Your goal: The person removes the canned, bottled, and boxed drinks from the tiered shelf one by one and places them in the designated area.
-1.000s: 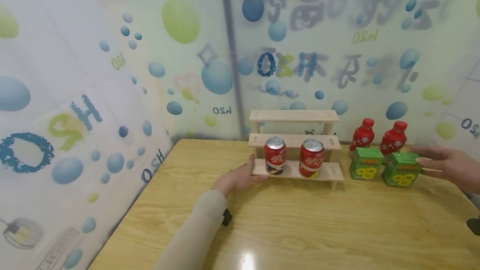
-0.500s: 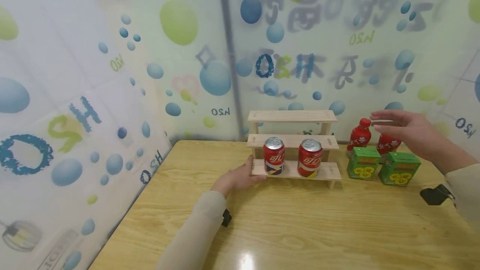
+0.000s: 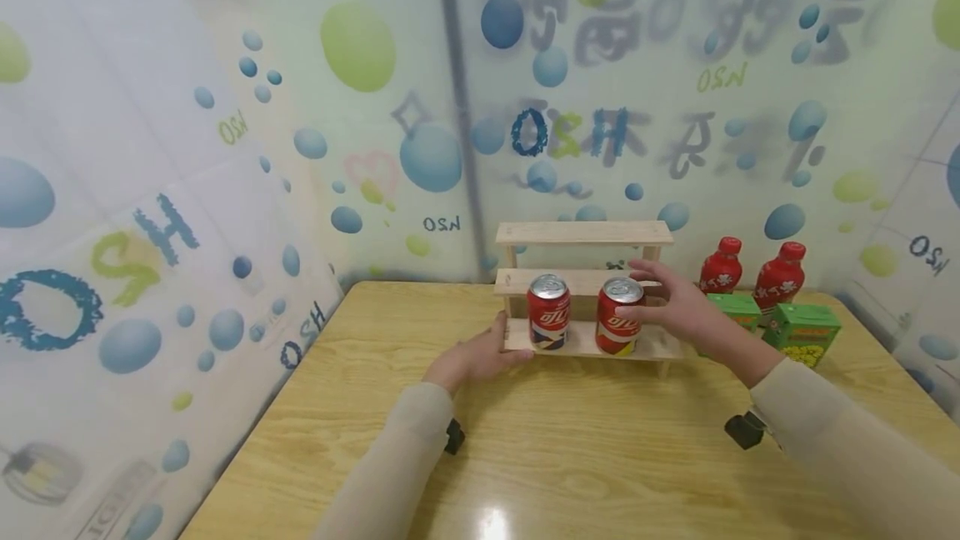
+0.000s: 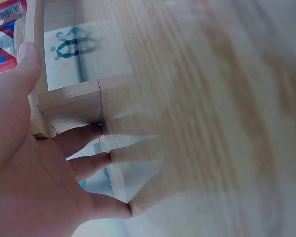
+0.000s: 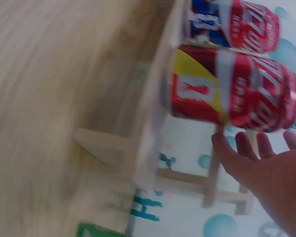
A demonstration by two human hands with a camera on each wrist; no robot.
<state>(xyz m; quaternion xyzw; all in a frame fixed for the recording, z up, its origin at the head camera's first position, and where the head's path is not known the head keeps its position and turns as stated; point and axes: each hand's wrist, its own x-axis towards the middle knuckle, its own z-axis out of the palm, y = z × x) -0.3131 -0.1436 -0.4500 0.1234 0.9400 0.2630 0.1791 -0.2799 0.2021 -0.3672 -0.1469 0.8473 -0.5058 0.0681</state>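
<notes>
A light wooden three-tier rack [image 3: 585, 232] stands on the table. Two red soda cans, a left can [image 3: 549, 312] and a right can [image 3: 620, 315], sit upright on its lowest shelf. My left hand [image 3: 480, 354] rests at that shelf's left end. In the left wrist view its thumb lies along the board's edge, while straight, spread fingers [image 4: 84, 165] reach down to the tabletop. My right hand [image 3: 678, 307] is at the right can, thumb toward its front and fingers beside and behind it. The right wrist view shows spread fingers [image 5: 251, 153] close beside that can [image 5: 232, 89].
Right of the rack stand two red bottles, a nearer-rack bottle [image 3: 722, 267] and a farther bottle [image 3: 781, 275]. Before them are two green drink cartons, one [image 3: 738, 307] partly hidden by my right hand, the other [image 3: 806, 332] farther right. A patterned curtain [image 3: 360, 148] hangs behind the wooden table [image 3: 570, 457].
My right hand has moved left from the green cartons, past the red bottles, to the right can. My left hand stays at the rack's left end; the cans have not moved.
</notes>
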